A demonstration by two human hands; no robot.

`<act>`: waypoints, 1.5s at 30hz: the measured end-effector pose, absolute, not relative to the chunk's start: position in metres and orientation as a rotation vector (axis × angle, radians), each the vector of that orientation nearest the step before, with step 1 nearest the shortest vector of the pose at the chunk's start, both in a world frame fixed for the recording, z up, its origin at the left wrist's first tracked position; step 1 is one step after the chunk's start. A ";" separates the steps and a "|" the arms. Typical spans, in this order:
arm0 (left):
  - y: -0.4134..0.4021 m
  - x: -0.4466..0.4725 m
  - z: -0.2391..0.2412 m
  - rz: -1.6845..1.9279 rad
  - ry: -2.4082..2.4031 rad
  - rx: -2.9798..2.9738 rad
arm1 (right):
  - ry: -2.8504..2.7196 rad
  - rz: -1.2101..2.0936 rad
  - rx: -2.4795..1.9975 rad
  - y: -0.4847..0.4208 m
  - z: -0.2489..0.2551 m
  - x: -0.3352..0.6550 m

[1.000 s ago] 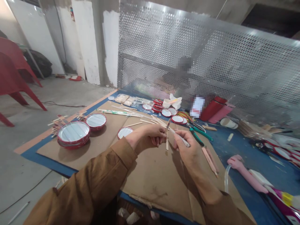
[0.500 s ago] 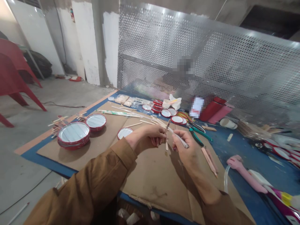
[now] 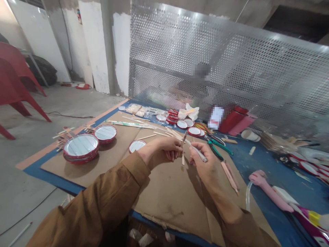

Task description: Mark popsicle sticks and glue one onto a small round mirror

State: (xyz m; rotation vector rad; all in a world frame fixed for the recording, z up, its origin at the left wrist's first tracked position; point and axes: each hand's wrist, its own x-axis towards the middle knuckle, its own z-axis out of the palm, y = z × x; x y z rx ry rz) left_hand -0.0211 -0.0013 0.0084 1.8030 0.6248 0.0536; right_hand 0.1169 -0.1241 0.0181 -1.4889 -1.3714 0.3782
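My left hand is closed on a thin wooden stick, pinching it upright above the brown cardboard sheet. My right hand is closed around a slim white pen-like tool whose tip points left at the stick's upper part. Both hands hover close together over the middle of the cardboard. Brown sleeves cover both forearms.
Round red-rimmed mirrors sit stacked at left, smaller ones at the back. Loose wooden sticks, green-handled pliers, a red bottle, a pink tool and a perforated metal panel surround the blue table. Red chairs stand left.
Hardly anything moved. My right hand and the white tool shifted slightly up and left toward the stick. My left hand keeps the stick in the same place.
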 end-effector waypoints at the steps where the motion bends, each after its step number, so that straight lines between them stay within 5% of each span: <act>1: -0.001 -0.021 0.008 0.050 0.624 1.801 | -1.371 0.376 -1.490 -0.124 0.018 0.117; 45: -0.001 -0.022 0.009 0.049 0.608 1.815 | -1.379 0.426 -1.455 -0.123 0.017 0.117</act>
